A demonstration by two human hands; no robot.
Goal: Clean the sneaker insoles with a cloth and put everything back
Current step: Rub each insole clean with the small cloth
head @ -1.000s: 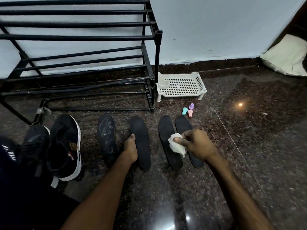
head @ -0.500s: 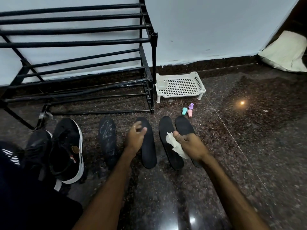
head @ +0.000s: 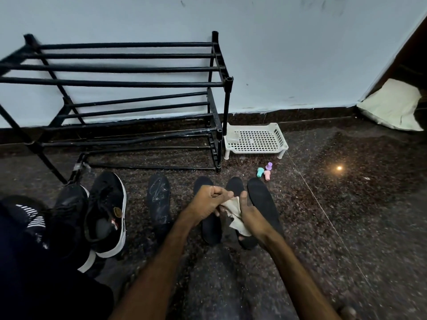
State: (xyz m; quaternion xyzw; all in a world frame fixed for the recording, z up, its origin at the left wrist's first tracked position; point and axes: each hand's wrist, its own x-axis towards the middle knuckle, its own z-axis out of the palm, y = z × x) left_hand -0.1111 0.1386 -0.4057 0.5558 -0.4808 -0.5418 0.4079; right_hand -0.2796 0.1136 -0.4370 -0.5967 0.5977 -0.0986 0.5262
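Observation:
Several black insoles lie side by side on the dark stone floor: a scuffed one (head: 159, 200) at the left, one (head: 209, 227) under my left hand, one (head: 235, 187) partly hidden behind the cloth, and one (head: 263, 199) at the right. My left hand (head: 208, 202) and my right hand (head: 248, 211) meet above the middle insoles. Both grip a crumpled white cloth (head: 235, 214) between them. Two black sneakers with white soles (head: 104, 213) stand at the left beside my leg.
A black metal shoe rack (head: 129, 98) stands against the white wall. A small white plastic tray (head: 255, 139) sits to its right, with three little pastel caps (head: 264, 170) on the floor in front. A pale cushion (head: 392, 105) lies at the far right.
My left hand has left the insole it touched and come across to the cloth. My right hand has lifted the cloth off the insoles. The view has tilted up.

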